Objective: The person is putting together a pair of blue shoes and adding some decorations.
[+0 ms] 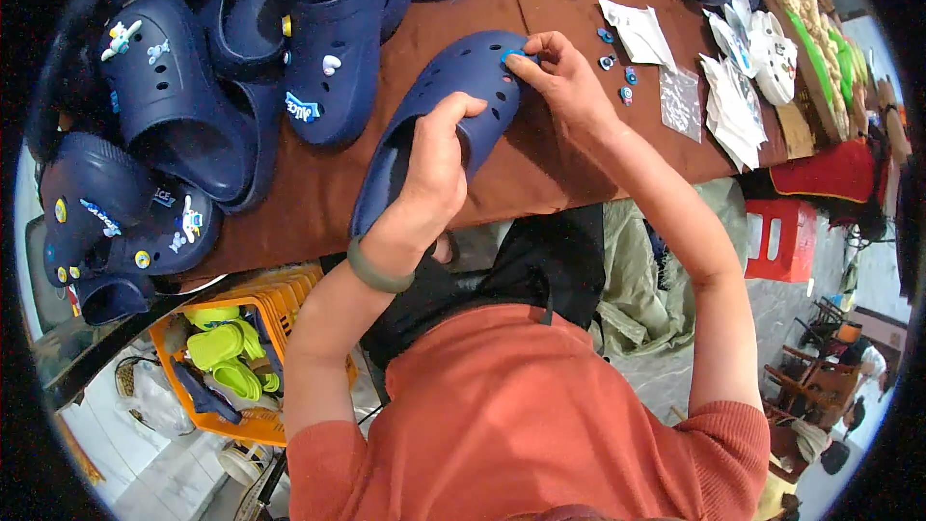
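Observation:
A navy blue clog point(453, 87) with holes in its upper rests on the brown table point(550, 174). My left hand point(436, 159) grips the clog around its middle, thumb on top. With its fingertips pinched on a small blue charm point(511, 56), my right hand point(559, 72) presses it at the clog's toe. Several loose small charms point(617, 63) lie on the table just right of my right hand.
A pile of navy clogs point(193, 87), some carrying charms, fills the table's left and back. White paper packets point(738, 87) lie at the right. An orange crate point(246, 357) with green slippers sits under the table at left. A red stool point(783, 239) stands at right.

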The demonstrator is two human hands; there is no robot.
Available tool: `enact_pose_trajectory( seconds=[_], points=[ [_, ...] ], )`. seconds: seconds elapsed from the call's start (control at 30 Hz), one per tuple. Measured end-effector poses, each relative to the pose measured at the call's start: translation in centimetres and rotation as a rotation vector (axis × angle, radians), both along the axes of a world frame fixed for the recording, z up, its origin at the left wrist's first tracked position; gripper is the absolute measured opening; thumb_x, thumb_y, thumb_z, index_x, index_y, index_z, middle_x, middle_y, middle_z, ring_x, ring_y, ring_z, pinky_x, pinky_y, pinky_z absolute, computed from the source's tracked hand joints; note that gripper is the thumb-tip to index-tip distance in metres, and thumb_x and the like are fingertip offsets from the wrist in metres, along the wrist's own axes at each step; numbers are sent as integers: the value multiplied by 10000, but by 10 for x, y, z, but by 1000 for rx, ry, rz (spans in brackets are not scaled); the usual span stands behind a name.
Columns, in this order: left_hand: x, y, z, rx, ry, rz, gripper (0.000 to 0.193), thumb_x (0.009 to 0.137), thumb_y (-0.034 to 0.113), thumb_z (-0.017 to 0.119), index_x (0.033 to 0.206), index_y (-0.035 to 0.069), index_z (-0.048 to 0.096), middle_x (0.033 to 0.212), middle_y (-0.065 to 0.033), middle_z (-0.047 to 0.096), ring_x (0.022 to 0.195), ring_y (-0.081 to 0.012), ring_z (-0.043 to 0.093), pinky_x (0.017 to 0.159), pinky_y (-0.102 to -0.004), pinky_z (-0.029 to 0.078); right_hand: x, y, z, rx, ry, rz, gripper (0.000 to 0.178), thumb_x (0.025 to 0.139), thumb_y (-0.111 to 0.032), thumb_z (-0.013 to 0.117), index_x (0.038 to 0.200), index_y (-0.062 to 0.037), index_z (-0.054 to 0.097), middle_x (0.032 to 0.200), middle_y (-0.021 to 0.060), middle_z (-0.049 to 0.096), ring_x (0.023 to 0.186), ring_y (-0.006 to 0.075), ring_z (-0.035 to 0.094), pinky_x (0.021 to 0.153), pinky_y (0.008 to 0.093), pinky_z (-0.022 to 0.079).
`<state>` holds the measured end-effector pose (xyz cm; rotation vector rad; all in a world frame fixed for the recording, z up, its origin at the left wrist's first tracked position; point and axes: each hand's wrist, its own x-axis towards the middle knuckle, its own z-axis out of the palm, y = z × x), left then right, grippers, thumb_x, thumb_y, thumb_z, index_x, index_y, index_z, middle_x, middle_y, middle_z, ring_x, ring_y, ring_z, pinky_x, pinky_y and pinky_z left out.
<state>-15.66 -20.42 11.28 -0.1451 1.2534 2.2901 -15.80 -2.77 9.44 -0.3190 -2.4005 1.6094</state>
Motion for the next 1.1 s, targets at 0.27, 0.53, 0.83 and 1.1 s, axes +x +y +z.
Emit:
enact_pose_trajectory(
  seconds=[0.27,0.53,0.83,1.1],
  points=[
    [0,2,3,25,-54,-19,226,745,125,557,918,-14,598,881,-88,625,778,-179,604,752,-294,471,36,47,35,-322,-63,62,183,876,-187,598,972,-31,587,866,-26,566,805,47,503,753,212,414],
    [2,1,6,43,-53,-45,236,734,143,568,910,-10,600,882,-86,624,792,-183,604,747,-293,472,12,29,50,103,30,355,215,819,-128,634,1023,-58,639,874,57,609,788,148,574,731,288,463],
    [0,2,1,73,-57,-74,224,739,134,567,908,-8,604,895,-78,619,813,-172,591,792,-291,449,10,35,55,542,153,488,234,769,-89,658,1002,-86,656,872,115,600,757,261,601,659,313,485],
    [0,0,-1,79,19,-86,174,737,128,572,857,11,618,868,-51,616,807,-144,574,797,-278,429,15,21,28,210,96,66,168,824,-132,641,921,5,653,785,61,645,701,126,592,622,243,460]
  ],
)
